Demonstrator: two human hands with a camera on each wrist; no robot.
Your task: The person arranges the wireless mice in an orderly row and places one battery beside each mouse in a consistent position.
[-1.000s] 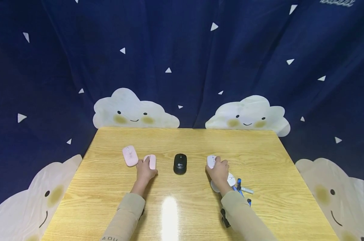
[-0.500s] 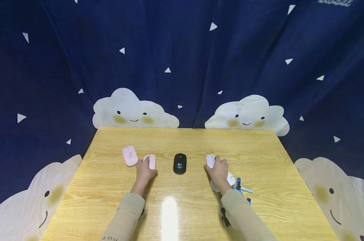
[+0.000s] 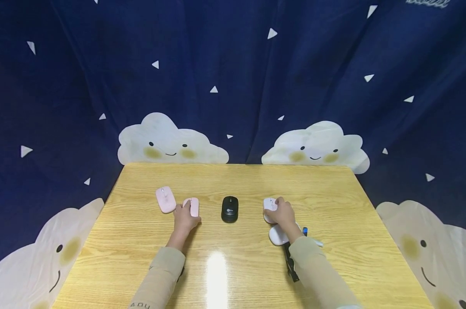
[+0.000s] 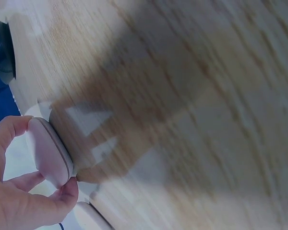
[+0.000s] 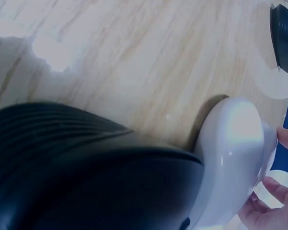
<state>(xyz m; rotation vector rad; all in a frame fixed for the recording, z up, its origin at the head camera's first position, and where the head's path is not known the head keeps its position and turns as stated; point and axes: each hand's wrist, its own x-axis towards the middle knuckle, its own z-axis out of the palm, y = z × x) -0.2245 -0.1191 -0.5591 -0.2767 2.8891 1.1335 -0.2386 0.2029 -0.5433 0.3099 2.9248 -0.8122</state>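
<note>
A pink computer mouse (image 3: 194, 207) is pinched by its sides in my left hand (image 3: 184, 219), as the left wrist view also shows. Another pink mouse (image 3: 165, 199) lies just to its left. My right hand (image 3: 285, 214) holds a white mouse (image 3: 270, 205) between thumb and fingers. A second white mouse (image 5: 230, 158) sits nearer me, close in the right wrist view and partly under that hand in the head view. At the near left of the right wrist view a large dark ribbed object (image 5: 86, 172) hides part of the table.
A black mouse (image 3: 230, 209) stands between the two hands on the wooden table (image 3: 240, 180). Beside the right forearm lie a blue-capped pen (image 3: 305, 231) and a black object (image 3: 291, 264), both partly covered. A dark blue curtain (image 3: 240, 64) hangs behind.
My right hand has turned and shifted slightly on the white mouse, showing more of it. The right forearm now covers more of the pens. My left hand stays on the pink mouse.
</note>
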